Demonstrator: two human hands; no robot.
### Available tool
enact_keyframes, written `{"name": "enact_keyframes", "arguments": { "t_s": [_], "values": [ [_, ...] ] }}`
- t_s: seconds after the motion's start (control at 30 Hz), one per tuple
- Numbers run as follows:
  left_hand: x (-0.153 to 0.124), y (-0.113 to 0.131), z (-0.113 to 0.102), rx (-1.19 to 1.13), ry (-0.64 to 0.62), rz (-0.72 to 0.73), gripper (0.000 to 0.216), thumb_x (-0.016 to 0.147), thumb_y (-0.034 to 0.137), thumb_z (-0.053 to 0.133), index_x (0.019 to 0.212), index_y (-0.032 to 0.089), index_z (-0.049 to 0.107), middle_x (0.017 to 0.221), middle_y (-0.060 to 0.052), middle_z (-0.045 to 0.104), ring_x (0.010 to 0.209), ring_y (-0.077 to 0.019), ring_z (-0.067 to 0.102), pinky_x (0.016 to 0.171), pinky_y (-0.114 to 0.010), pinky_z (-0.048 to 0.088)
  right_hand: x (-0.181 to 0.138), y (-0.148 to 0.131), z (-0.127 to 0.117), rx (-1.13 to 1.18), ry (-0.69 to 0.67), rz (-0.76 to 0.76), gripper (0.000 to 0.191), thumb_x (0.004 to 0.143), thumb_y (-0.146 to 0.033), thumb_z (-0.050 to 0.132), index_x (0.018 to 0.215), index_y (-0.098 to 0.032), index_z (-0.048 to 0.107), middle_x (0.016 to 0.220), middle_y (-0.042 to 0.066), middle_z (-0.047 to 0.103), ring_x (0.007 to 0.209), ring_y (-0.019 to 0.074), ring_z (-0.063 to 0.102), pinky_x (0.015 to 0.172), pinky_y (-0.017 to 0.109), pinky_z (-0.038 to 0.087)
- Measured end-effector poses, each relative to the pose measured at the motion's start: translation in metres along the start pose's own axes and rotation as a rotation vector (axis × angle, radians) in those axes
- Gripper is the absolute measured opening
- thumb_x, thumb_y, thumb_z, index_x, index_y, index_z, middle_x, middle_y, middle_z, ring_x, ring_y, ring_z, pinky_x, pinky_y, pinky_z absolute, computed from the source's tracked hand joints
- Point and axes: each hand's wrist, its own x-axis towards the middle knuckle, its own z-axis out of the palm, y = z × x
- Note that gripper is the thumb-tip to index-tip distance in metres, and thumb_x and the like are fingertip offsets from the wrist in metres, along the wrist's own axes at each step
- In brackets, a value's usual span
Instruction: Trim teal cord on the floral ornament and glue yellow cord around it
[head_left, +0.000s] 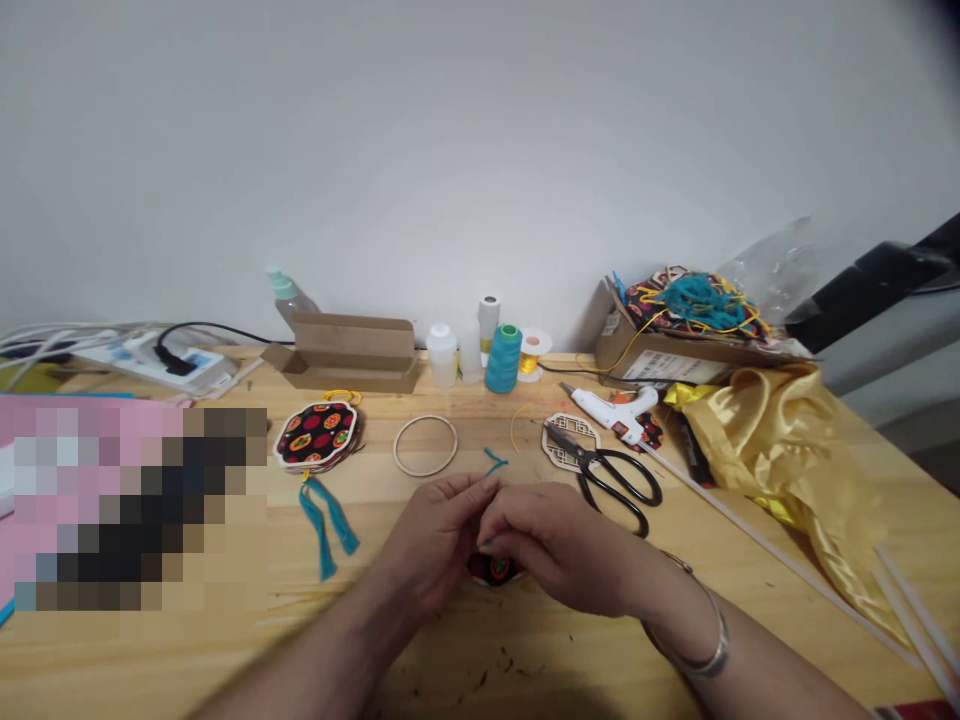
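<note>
Soft, even light makes the wall (450, 220) palest near centre, darkening into the upper right corner. Gold cloth (757, 430) at right shines. Coarse pixel blocks mask part of the lower left; detail between left hand (439, 540) and right hand (559, 550) looks soft.

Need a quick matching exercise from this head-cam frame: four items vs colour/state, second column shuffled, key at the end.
Column one
1. left hand and right hand
2. scissors
3. cone of thread
4. glue gun

Column two
A. white body
B. black-handled, lying partly over a wooden lattice piece
C. fingers close together
D. teal, standing upright

Pairs: 1-C, 2-B, 3-D, 4-A
</note>
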Motion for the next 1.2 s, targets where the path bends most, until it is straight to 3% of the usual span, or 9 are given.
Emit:
{"name": "enact_keyframes", "arguments": {
  "t_s": [0.13, 0.23, 0.5, 0.83, 0.93, 1.1, 1.13, 1.2],
  "values": [
    [0.002, 0.000, -0.003, -0.010, 0.068, -0.012, 0.015, 0.075, 0.024, 0.063, 0.075, 0.009, 0.065, 0.072, -0.009, 0.068, 0.064, -0.0147, 0.062, 0.061, -0.024, 0.047, -0.001, -0.002, 0.000, 0.018, -0.113, 0.023, 0.013, 0.083, -0.015, 0.048, 0.081, -0.017, 0.061, 0.078, 0.000, 0.064, 0.073, 0.0108, 0.055, 0.066, 0.020, 0.041],
    [0.002, 0.000, -0.003, -0.063, 0.092, -0.039, 0.012, 0.075, 0.022, 0.063, 0.074, 0.010, 0.063, 0.068, -0.007, 0.067, 0.065, -0.0153, 0.063, 0.065, -0.026, 0.049, -0.002, -0.003, 0.001, 0.015, -0.205, 0.013, 0.013, 0.082, -0.015, 0.050, 0.084, -0.018, 0.063, 0.076, -0.001, 0.065, 0.071, 0.0104, 0.055, 0.065, 0.020, 0.041],
    [0.000, 0.006, 0.000, -0.093, 0.134, -0.082, 0.009, 0.080, 0.013, 0.054, 0.075, 0.009, 0.061, 0.060, -0.003, 0.060, 0.050, -0.0094, 0.058, 0.048, -0.018, 0.045, -0.002, -0.009, 0.010, 0.072, -0.404, -0.023, 0.015, 0.083, -0.015, 0.051, 0.084, -0.016, 0.066, 0.074, -0.001, 0.068, 0.068, 0.0076, 0.058, 0.061, 0.014, 0.040],
    [0.002, 0.002, -0.004, -0.059, 0.048, -0.018, 0.012, 0.076, 0.020, 0.062, 0.075, 0.008, 0.061, 0.057, 0.003, 0.051, 0.039, 0.0016, 0.029, 0.037, -0.011, 0.019, -0.003, -0.003, 0.021, 0.134, -0.479, -0.118, 0.015, 0.083, -0.016, 0.052, 0.084, -0.013, 0.067, 0.076, 0.001, 0.068, 0.066, 0.0070, 0.058, 0.060, 0.013, 0.040],
    [0.001, 0.001, -0.003, -0.007, 0.077, -0.001, 0.015, 0.075, 0.023, 0.063, 0.074, 0.009, 0.061, 0.054, 0.004, 0.048, 0.038, 0.0013, 0.025, 0.038, -0.013, 0.017, -0.003, 0.000, 0.019, 0.240, -0.350, -0.050, 0.016, 0.081, -0.026, 0.057, 0.080, -0.014, 0.068, 0.065, -0.001, 0.064, 0.056, 0.0060, 0.052, 0.054, 0.014, 0.038],
    [0.000, 0.002, 0.000, 0.104, 0.121, 0.071, 0.019, 0.072, 0.029, 0.065, 0.067, 0.011, 0.060, 0.052, 0.005, 0.046, 0.040, -0.0014, 0.031, 0.040, -0.015, 0.021, 0.005, 0.012, 0.010, 0.340, 0.317, 0.318, 0.029, 0.083, -0.031, 0.052, 0.063, -0.014, 0.064, 0.052, -0.002, 0.056, 0.050, 0.0071, 0.047, 0.047, 0.018, 0.035],
    [0.000, 0.002, 0.001, 0.131, 0.125, 0.077, 0.020, 0.072, 0.030, 0.065, 0.065, 0.011, 0.059, 0.051, 0.005, 0.046, 0.040, -0.0015, 0.030, 0.040, -0.015, 0.021, 0.008, 0.015, 0.009, 0.354, 0.418, 0.385, 0.025, 0.081, -0.030, 0.053, 0.065, -0.014, 0.064, 0.056, -0.001, 0.059, 0.053, 0.0082, 0.050, 0.050, 0.019, 0.037],
    [-0.001, 0.002, 0.003, 0.185, 0.132, 0.082, 0.022, 0.072, 0.032, 0.065, 0.064, 0.012, 0.058, 0.052, 0.005, 0.046, 0.041, -0.0016, 0.029, 0.040, -0.015, 0.020, 0.013, 0.021, 0.009, 0.429, 0.490, 0.495, 0.016, 0.076, -0.029, 0.058, 0.074, -0.014, 0.065, 0.065, 0.001, 0.064, 0.060, 0.0109, 0.054, 0.056, 0.021, 0.041]
  ]
}}
